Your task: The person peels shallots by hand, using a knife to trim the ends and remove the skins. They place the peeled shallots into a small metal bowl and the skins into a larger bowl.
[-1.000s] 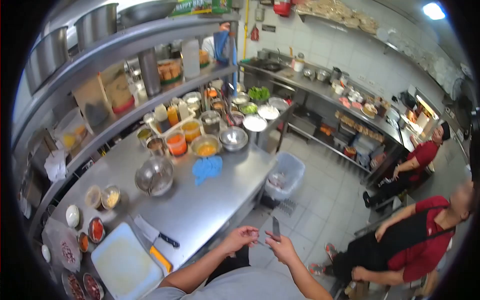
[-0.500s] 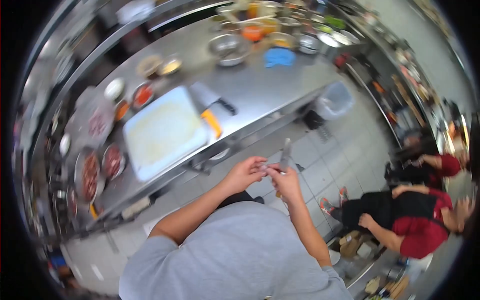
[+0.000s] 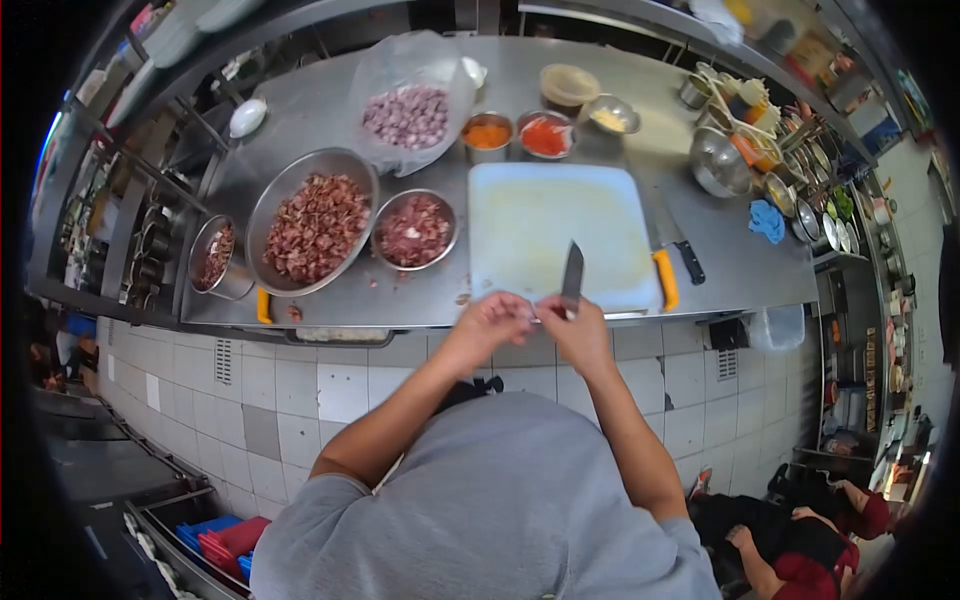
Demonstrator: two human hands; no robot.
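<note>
My right hand (image 3: 578, 333) is closed round a knife (image 3: 573, 272), its blade pointing up and away from me over the near edge of the white cutting board (image 3: 555, 215). Beside it, my left hand (image 3: 497, 325) has curled fingers pinched close to the right fingertips. Something small and pale shows between the two hands, too small to name. Both hands are at the counter's front edge, above the floor side of the board. A second knife (image 3: 688, 260) with a black handle lies on the counter right of the board.
Left of the board are a large bowl of chopped meat (image 3: 315, 225), a smaller meat bowl (image 3: 415, 230) and a plastic bag of diced onion (image 3: 405, 115). Behind it stand orange (image 3: 487, 135) and red (image 3: 546, 135) ingredient containers. A blue cloth (image 3: 767, 221) lies right. Co-workers (image 3: 800, 545) are at lower right.
My view has swung left, so the counter and board now lie straight ahead, with the co-workers lower right. My hands stay together, and the knife remains in my right hand.
</note>
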